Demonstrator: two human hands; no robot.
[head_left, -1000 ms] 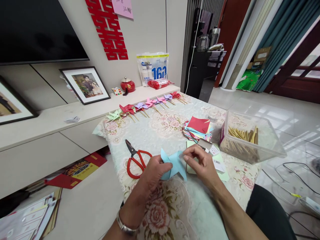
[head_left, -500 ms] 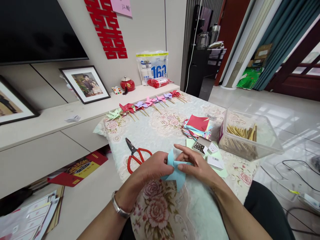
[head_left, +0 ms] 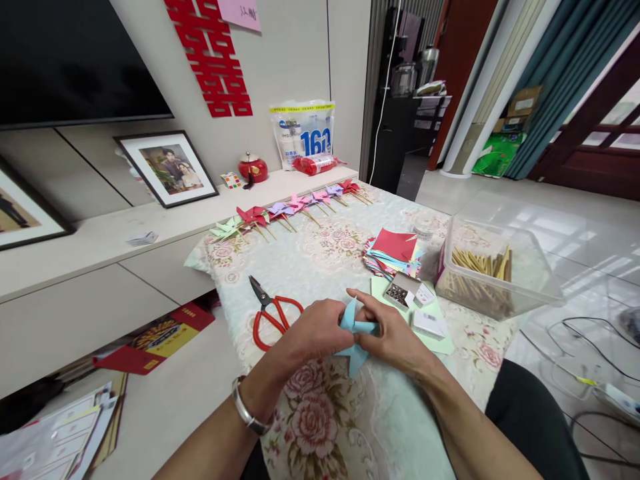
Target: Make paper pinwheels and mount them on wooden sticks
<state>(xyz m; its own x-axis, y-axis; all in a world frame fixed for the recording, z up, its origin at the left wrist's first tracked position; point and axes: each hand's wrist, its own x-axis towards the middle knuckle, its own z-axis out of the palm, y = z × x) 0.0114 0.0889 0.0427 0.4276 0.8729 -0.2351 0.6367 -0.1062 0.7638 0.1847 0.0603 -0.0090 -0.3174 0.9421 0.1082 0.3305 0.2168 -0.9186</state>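
A light blue paper pinwheel (head_left: 356, 360) is held between my two hands above the near part of the table. My left hand (head_left: 323, 328) grips it from the left, thumb pressed close to its centre. From the other side my right hand (head_left: 387, 327) pinches it, with the index finger reaching behind a raised blade. Whatever lies at the pinwheel's centre is hidden by my fingers. Red-handled scissors (head_left: 273, 310) lie just left of my left hand. To the right sit an opened small box of metal pins (head_left: 399, 295) and a white box (head_left: 428, 324) on green paper (head_left: 443, 343).
Finished pinwheels on sticks (head_left: 300, 203) line the table's far edge. A stack of coloured paper squares (head_left: 395, 247) lies beyond my right hand. At the right edge stands a clear plastic bin (head_left: 530, 293) with wooden sticks (head_left: 483, 263). Flowered cloth (head_left: 320, 427) covers the table.
My left hand has turned and moved slightly right over the pinwheel's centre. My right fingers have closed in more on the paper, and the pinwheel has tilted a little.
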